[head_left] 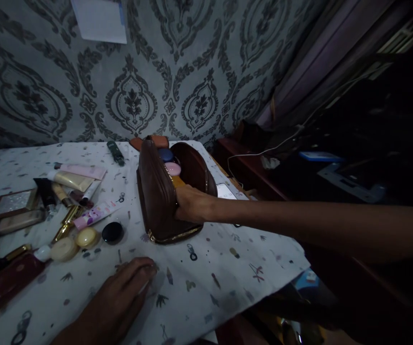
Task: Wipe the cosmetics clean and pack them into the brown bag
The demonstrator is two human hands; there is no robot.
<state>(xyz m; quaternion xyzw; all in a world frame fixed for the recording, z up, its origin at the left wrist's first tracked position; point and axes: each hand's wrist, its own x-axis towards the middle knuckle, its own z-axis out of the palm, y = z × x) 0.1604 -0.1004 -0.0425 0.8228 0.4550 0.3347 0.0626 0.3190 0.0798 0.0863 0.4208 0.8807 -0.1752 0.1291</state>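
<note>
A brown zip bag (156, 201) stands unzipped on the table, its round lid (197, 167) folded back. My right hand (194, 203) reaches into its opening, and the fingers are hidden inside. Just by that hand a yellow-orange item (178, 182) shows, with a pink round item (172, 168) and a dark blue one (165, 155) behind it. Whether the hand grips any of them cannot be seen. My left hand (123, 292) rests on the tablecloth in front of the bag, fingers loosely stretched and apparently holding nothing. Nearest to it is a black round jar (112, 233).
Cosmetics lie spread on the left: tubes (71, 181), a glittery palette (14, 205), cream-coloured round jars (87, 237) and a dark red bottle (10, 287). A dark green bottle (115, 153) lies at the back. A lit phone (226, 191) is behind the bag, near the table's right edge.
</note>
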